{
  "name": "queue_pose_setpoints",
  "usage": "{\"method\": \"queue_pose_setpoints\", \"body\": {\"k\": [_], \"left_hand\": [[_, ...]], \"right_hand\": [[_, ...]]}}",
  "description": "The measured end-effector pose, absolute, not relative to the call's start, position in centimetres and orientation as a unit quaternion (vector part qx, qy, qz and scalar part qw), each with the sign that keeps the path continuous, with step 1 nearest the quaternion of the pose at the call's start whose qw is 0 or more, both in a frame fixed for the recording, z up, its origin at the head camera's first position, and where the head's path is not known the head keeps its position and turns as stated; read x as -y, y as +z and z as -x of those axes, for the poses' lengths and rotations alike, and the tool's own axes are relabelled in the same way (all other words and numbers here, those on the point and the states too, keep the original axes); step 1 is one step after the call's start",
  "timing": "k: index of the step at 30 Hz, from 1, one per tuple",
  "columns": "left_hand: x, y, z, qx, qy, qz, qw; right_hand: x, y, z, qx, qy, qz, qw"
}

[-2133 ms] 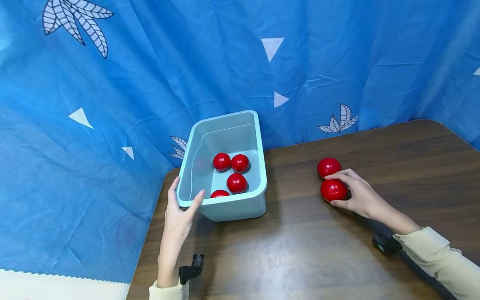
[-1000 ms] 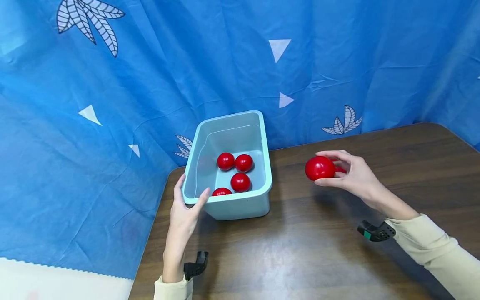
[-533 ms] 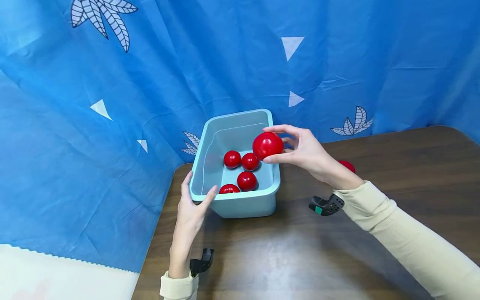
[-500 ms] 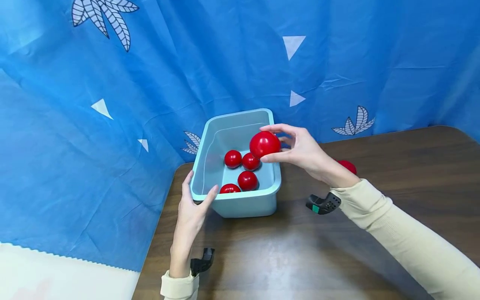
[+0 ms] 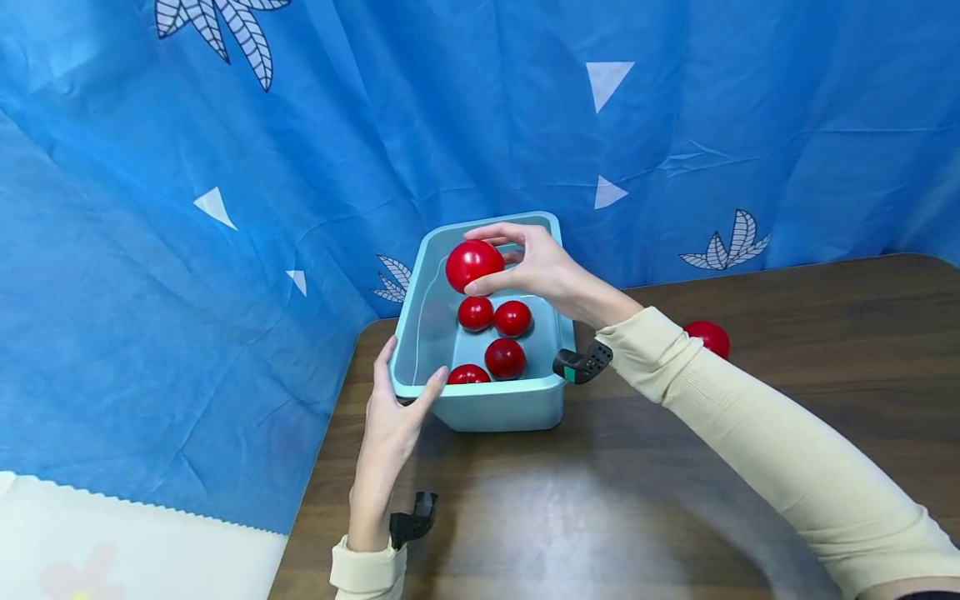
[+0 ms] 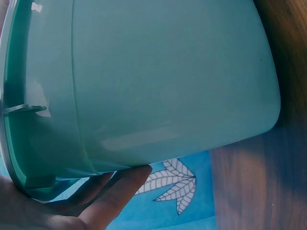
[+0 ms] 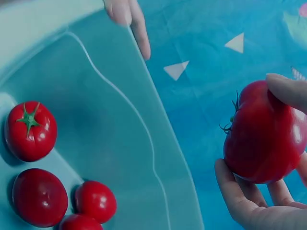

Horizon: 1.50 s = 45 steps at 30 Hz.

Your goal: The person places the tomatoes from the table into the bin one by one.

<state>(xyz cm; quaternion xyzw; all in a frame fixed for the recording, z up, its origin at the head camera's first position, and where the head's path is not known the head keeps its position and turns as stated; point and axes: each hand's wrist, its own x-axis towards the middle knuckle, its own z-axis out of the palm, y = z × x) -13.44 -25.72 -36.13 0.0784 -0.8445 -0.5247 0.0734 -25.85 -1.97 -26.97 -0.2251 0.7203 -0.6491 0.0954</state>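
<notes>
My right hand [image 5: 536, 262] holds a red tomato [image 5: 474, 264] above the light blue plastic bin [image 5: 517, 400], thumb on one side and fingers on the other. The right wrist view shows thin green sepals on this held tomato [image 7: 264, 136]. Several tomatoes lie on the bin's floor, among them one tomato [image 7: 31, 130] with a green star-shaped stem. At the near left corner of the bin, my left hand [image 5: 393, 429] grips the rim between thumb and fingers. In the left wrist view, fingers [image 6: 120, 191] lie against the bin's outer wall [image 6: 168, 86].
One more tomato [image 5: 708, 337] sits on the dark wooden table [image 5: 840, 333] to the right, partly behind the right sleeve [image 5: 750, 442]. A blue patterned curtain [image 5: 450, 108] hangs along the back and left edges of the table.
The right hand has picked up one of the two tomatoes on the table and carried it left over the bin. The left hand has stayed at the bin's corner.
</notes>
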Motion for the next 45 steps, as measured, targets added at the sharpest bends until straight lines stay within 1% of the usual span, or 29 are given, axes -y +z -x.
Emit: {"method": "queue_pose_setpoints", "body": {"k": [9,18,23,27,34,39,45], "left_hand": [[25.3,-36.2,13.5,0.85,-0.516,-0.076,0.073],[25.5,-35.9,13.2,0.851,-0.514,-0.084,0.076],[25.4,-35.8,13.2,0.853,-0.509,-0.089,0.077],[25.3,-35.7,13.2,0.853,-0.508,-0.09,0.077],[25.2,-36.0,13.2,0.856,-0.504,-0.09,0.071],[25.3,-36.1,13.3,0.857,-0.503,-0.087,0.076],[25.5,-35.8,13.0,0.855,-0.506,-0.081,0.076]], "right_hand": [[1.7,-28.4,27.7,-0.732,-0.645,0.18,0.127],[1.3,-28.0,27.7,-0.709,-0.661,0.203,0.14],[-0.1,-27.8,27.3,-0.716,-0.649,0.226,0.125],[-2.3,-28.1,27.0,-0.719,-0.647,0.23,0.105],[-7.8,-30.5,26.9,-0.722,-0.66,0.184,0.099],[-12.2,-33.0,26.6,-0.742,-0.647,0.154,0.082],[-17.9,-37.0,25.9,-0.777,-0.615,0.121,0.061]]}}
